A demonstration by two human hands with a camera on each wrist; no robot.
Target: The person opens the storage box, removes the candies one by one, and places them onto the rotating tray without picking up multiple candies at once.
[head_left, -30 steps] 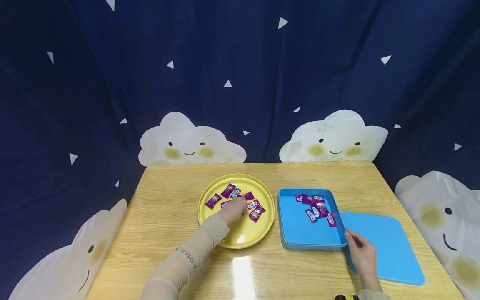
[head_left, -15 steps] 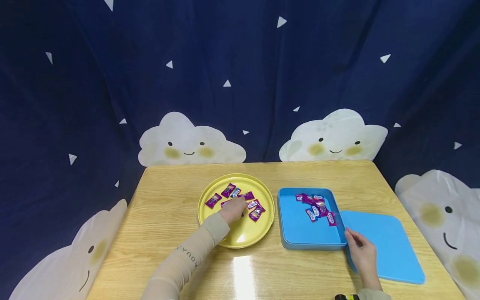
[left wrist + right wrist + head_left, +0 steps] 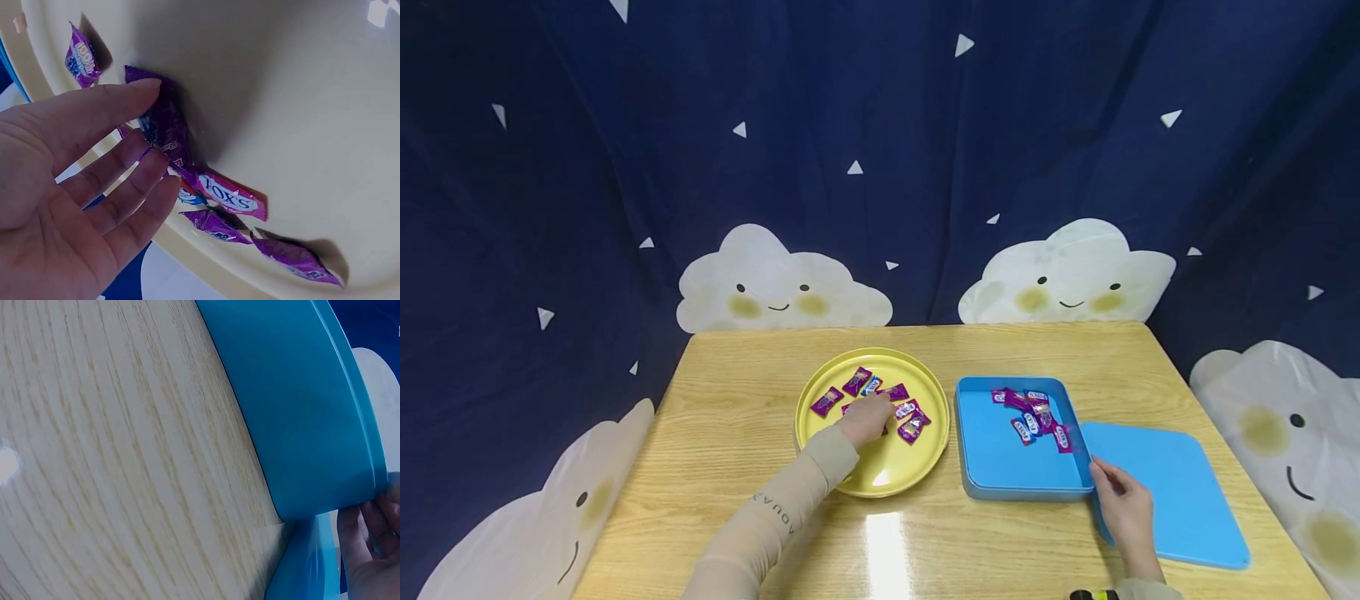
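My left hand (image 3: 865, 419) is over the round yellow tray (image 3: 887, 471), among several wrapped candies. In the left wrist view, its thumb lies on a dark purple wrapped candy (image 3: 170, 134), which it pinches; the other fingers are bent beside it. A pink FOX'S candy (image 3: 230, 196) lies right by that one. My right hand (image 3: 1129, 512) grips the near right corner of the square blue box (image 3: 1000, 467) between thumb and fingers, as the right wrist view also shows at the box wall (image 3: 294, 412). Inside the box are several purple and blue-white candies (image 3: 1039, 417).
A flat blue lid (image 3: 1187, 500) lies right of the box, close to the right hand. Tray, box and lid stand on a light wooden table (image 3: 730, 375). Behind it hangs a dark blue curtain (image 3: 850, 83) with cloud shapes.
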